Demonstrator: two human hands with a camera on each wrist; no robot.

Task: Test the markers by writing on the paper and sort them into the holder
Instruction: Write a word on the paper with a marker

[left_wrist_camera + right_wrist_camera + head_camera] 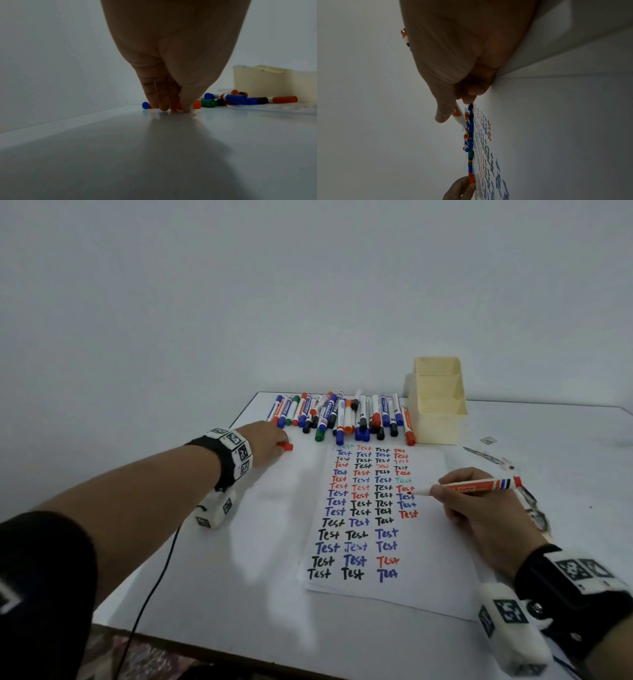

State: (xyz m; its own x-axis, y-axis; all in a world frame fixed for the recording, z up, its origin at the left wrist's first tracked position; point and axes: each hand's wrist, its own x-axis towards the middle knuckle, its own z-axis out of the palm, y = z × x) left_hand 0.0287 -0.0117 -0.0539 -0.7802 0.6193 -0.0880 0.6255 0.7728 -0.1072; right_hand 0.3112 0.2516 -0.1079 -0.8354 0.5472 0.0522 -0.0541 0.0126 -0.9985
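Note:
A white paper covered with rows of "Test" in black, blue and red lies on the table. My right hand grips an uncapped red marker, its tip just above the paper's right column. My left hand reaches to the far left and its fingertips pinch a red cap on the table. A pile of markers lies along the far edge. The cream holder with stepped compartments stands to the right of the pile.
The white table has its left edge near my left hand and its front edge close to me. A black cable runs from the left wrist down over the front edge. Small scraps lie right of the holder.

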